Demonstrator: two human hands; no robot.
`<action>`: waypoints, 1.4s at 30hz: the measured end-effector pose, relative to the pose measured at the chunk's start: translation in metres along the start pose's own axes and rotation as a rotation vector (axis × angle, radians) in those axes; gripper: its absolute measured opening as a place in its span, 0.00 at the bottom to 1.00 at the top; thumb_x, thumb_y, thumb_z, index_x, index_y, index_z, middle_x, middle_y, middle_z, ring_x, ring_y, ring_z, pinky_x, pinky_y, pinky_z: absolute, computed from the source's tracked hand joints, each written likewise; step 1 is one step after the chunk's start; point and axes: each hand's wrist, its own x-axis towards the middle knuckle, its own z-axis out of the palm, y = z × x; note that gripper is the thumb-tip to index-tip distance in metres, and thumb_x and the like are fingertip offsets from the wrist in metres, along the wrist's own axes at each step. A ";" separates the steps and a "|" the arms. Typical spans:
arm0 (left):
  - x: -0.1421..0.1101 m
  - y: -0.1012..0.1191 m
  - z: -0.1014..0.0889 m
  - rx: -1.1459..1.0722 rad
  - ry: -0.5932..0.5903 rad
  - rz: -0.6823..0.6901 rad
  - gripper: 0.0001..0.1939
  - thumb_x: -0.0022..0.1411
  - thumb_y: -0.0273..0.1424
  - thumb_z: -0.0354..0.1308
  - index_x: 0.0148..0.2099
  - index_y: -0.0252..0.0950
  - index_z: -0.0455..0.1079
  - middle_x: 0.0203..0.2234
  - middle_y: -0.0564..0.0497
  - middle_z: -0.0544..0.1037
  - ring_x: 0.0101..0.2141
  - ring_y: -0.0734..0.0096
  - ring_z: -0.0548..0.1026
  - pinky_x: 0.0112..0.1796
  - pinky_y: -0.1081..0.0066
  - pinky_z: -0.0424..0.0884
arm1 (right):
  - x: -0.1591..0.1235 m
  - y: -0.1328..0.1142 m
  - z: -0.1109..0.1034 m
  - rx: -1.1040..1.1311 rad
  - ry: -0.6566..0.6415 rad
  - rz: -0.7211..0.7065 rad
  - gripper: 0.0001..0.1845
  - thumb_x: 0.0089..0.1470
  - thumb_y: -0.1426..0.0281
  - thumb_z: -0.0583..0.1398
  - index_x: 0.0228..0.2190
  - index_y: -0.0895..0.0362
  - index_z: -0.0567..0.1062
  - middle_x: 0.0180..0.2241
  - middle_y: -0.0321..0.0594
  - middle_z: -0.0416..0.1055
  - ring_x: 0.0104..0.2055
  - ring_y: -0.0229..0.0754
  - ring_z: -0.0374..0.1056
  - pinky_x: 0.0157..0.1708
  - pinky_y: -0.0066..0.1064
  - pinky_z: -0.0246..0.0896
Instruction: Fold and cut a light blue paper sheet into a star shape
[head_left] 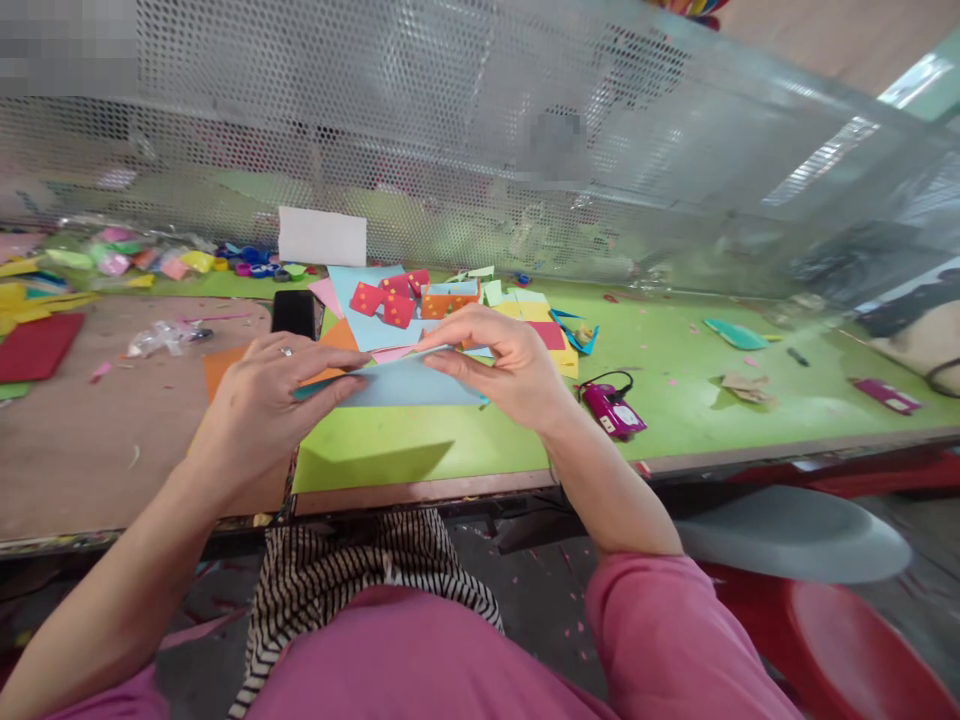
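A light blue sheet of paper [409, 385] is held up between my two hands, just above the green tabletop [375, 450]. My left hand [274, 385], with a ring on one finger, pinches its left end between thumb and fingers. At the upper right part of the sheet, my right hand [499, 360] grips the edge with thumb and forefinger. Behind the sheet lie red paper pieces with yellow dots [390, 298] and an orange dotted piece [450, 298] on another blue sheet [360, 325].
A black phone [294, 314] lies beyond my left hand. To the right is a magenta device with a cord [615, 410]. Red paper [39, 346] lies far left. A perforated metal screen [465, 130] runs behind the table, and a grey stool [795, 533] stands at front right.
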 end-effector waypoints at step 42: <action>-0.034 -0.061 0.066 0.464 -0.593 -0.154 0.36 0.54 0.55 0.68 0.54 0.32 0.74 0.46 0.31 0.79 0.51 0.32 0.75 0.50 0.45 0.70 | -0.070 0.090 0.084 -0.296 -0.354 0.533 0.43 0.54 0.57 0.70 0.65 0.59 0.64 0.50 0.52 0.74 0.51 0.56 0.68 0.53 0.50 0.64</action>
